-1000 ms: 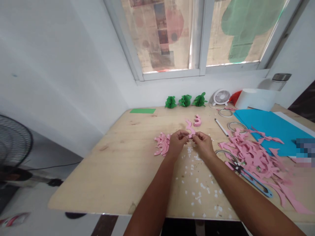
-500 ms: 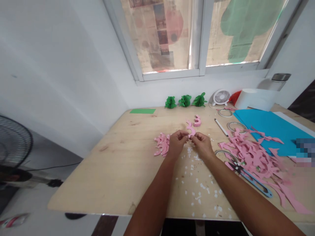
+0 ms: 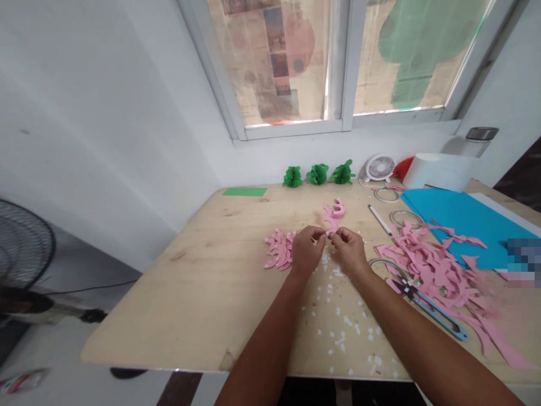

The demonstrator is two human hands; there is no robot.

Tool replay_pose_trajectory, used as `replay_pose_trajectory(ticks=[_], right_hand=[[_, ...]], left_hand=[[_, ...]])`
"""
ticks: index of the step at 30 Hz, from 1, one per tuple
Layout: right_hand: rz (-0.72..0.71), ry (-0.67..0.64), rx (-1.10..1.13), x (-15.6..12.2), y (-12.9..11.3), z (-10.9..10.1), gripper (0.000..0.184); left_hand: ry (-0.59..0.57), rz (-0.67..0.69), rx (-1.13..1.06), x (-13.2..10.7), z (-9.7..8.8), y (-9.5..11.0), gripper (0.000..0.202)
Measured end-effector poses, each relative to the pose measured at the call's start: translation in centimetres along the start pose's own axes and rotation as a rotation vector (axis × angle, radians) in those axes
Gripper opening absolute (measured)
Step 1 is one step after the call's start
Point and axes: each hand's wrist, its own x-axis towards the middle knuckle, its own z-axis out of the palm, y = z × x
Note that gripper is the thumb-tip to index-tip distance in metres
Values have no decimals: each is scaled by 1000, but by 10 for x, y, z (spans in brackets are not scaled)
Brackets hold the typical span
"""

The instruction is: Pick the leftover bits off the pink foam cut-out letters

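My left hand and my right hand meet over the table, both closed in a pinch on the near end of a curvy pink paper cutout. Its scalloped far part sticks up beyond my fingertips; the pinched end is mostly hidden. Just past it lies a small stack of curved pink pieces. Left of my left hand is a pile of pink cutouts, some with small white bits on them. Tiny white paper bits are scattered on the tabletop below my hands.
At right lie pink paper scraps, blue-handled scissors, tape rings, a white pen and blue sheets. Green paper shapes, a small white fan and a green strip stand or lie along the back.
The pink cutout has shifted slightly to the right, its far end now overlapping the view of the stack behind. Both hands keep their pinch, with only small movements.
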Motion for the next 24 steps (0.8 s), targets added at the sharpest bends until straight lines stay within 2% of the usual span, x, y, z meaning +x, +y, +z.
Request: replay_pose_trajectory(ticks=[15, 20, 24], right_hand=[[-107, -7, -157, -4, -6, 0, 29], [-133, 1, -218, -4, -4, 0, 29], [-134, -5, -230, -3, -2, 0, 27]], left_hand=[[-19, 135, 176, -1, 2, -5, 11], [-23, 107, 222, -1, 2, -4, 10], [-24, 56, 174, 0, 2, -6, 9]])
